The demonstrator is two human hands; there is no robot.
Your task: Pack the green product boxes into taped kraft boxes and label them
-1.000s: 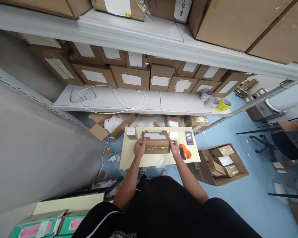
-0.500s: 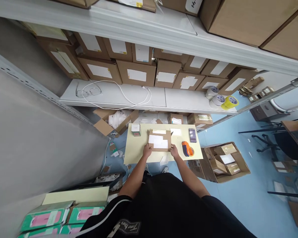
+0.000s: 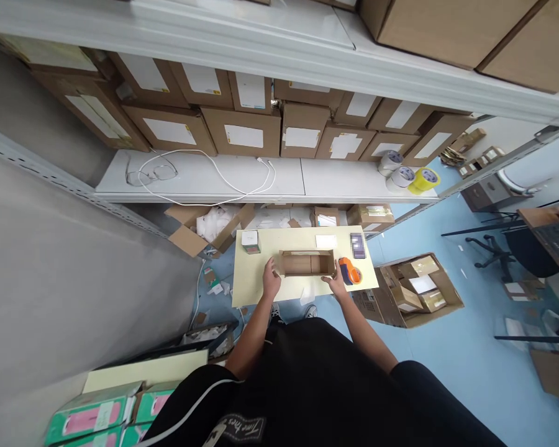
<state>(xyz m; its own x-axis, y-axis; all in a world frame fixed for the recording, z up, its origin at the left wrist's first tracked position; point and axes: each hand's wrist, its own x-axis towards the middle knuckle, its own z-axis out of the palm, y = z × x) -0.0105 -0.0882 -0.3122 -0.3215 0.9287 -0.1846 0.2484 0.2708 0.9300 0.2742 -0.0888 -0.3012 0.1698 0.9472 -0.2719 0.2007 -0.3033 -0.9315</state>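
Packing room or stockroom, metal shelving [image 3: 345,179], labelled cartons [image 3: 245,133], tape rolls [image 3: 399,179], orange tape dispenser [image 3: 347,271]

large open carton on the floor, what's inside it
Inside the large open carton are several smaller cardboard boxes; one shows a white label on top. Whatever lies beneath them is covered and can't be seen.

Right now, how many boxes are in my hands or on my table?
2: an open cardboard box between left hand and right hand; a small box, far left on the table.
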